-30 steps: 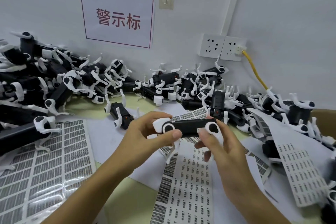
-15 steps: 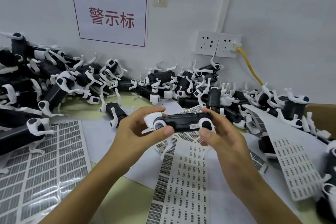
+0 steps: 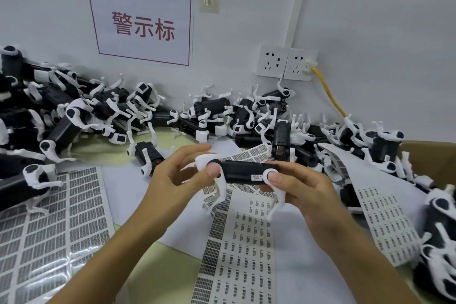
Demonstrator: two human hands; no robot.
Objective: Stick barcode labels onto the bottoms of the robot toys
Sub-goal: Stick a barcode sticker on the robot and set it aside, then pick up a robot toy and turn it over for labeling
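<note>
I hold one black robot toy [image 3: 240, 172] with white legs level in front of me, above the label sheets. My left hand [image 3: 177, 175] pinches its left end, thumb on the white leg joint. My right hand [image 3: 303, 187] grips its right end, thumb pressed on the other white joint. A small white barcode label [image 3: 256, 177] sits on the toy's dark side near my right thumb. Two white legs hang down from the toy. A long label sheet [image 3: 243, 249] with rows of small barcodes lies under my hands.
Piles of black-and-white robot toys [image 3: 74, 116] line the wall at left, at the back [image 3: 237, 116] and at right [image 3: 380, 143]. A silvery label sheet [image 3: 49, 229] lies at left, another sheet [image 3: 389, 219] at right. A cardboard box edge [image 3: 434, 160] shows far right.
The toy has been turned in my hands so its legs point down and the labelled face shows toward me. Both thumbs have shifted onto the white leg joints.
</note>
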